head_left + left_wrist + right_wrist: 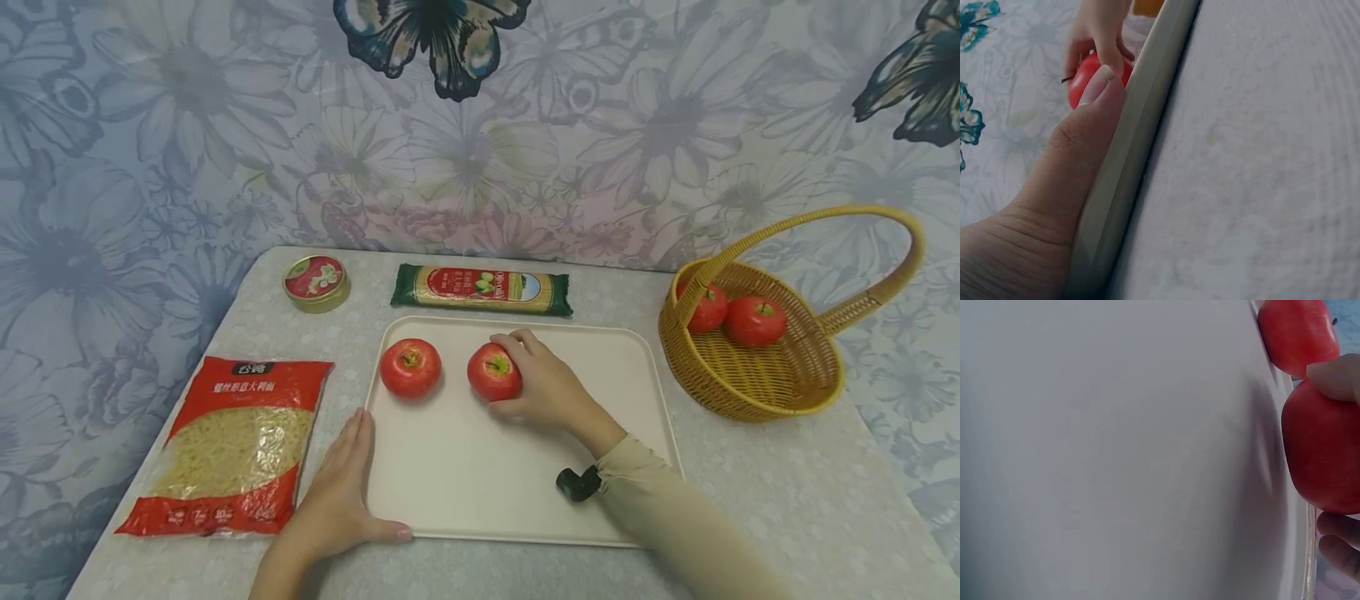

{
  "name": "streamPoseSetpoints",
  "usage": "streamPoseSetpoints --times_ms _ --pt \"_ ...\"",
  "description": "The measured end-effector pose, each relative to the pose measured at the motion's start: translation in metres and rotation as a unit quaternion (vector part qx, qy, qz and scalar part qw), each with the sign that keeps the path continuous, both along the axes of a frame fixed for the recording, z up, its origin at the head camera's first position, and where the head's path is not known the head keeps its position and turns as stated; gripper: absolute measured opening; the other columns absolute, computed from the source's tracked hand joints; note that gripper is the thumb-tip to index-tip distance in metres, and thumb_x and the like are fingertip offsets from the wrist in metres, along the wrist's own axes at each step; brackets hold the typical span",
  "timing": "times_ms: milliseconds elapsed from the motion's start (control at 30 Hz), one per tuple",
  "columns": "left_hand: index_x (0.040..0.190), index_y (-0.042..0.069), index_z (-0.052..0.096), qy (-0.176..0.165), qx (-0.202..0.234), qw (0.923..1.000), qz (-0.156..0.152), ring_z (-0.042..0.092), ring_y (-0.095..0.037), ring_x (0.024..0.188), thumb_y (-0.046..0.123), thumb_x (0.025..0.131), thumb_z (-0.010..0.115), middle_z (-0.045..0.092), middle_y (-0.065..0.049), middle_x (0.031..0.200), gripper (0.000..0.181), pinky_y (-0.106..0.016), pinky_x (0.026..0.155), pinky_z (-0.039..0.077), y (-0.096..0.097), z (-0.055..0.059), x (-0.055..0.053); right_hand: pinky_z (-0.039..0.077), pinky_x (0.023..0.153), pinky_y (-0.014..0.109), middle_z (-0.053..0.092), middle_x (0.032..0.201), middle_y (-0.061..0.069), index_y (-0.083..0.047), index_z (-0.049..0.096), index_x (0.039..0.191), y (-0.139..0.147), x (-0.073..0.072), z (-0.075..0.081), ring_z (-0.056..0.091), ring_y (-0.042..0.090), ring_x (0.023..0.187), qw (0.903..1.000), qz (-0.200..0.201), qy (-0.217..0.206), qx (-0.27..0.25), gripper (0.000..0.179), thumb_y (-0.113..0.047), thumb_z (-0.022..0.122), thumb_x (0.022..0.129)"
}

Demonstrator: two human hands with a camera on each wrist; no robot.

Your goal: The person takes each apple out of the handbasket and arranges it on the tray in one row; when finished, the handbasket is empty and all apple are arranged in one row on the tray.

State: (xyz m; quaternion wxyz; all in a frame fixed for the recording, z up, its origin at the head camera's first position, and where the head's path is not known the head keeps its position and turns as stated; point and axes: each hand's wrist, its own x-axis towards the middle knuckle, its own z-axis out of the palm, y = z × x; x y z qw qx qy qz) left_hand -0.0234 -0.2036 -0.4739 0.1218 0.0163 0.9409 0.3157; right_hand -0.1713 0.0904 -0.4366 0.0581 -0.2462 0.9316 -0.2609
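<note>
My right hand (543, 383) grips a red apple (492, 373) over the middle of a cream tray (465, 475). In the right wrist view, thumb and fingers hold that apple (1325, 450) from opposite sides. A second apple (410, 368) sits on the tray's left part, to the left of the held one. My left hand (341, 483) rests against the tray's lower left corner, fingers straight along the left edge and thumb at the front edge. The left wrist view shows the thumb (1079, 137) lying against the tray rim (1129, 144).
A wicker basket (750, 375) with two apples (756, 322) stands right of the tray. Behind the tray lies a green and gold pasta packet (480, 289), with a round tin (317, 283) at back left. A red pasta bag (232, 442) lies at the left.
</note>
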Motion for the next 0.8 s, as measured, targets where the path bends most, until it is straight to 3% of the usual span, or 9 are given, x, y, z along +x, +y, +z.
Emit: streamPoseSetpoints --times_ms 333,800 --pt "0.160 0.009 -0.003 0.012 0.003 0.9999 -0.004 0.008 -0.047 0.151 0.077 0.037 0.085 0.001 -0.022 0.167 0.165 -0.066 0.119 0.016 0.001 0.001 0.000 0.056 0.094 0.047 0.047 0.136 0.000 -0.027 0.040 0.149 -0.008 -0.003 -0.006 0.057 0.021 0.119 0.9999 -0.002 -0.010 0.004 0.095 -0.044 0.088 0.069" --pt "0.160 0.010 -0.002 -0.003 0.001 1.0000 0.000 0.009 -0.047 0.152 0.076 0.039 0.085 0.002 -0.020 0.167 0.163 -0.066 0.119 0.018 0.001 0.000 0.000 0.054 0.099 0.046 0.046 0.136 -0.001 -0.028 0.038 0.150 -0.014 -0.010 -0.008 0.054 0.020 0.123 0.9987 0.010 -0.047 -0.017 0.097 -0.042 0.089 0.069"
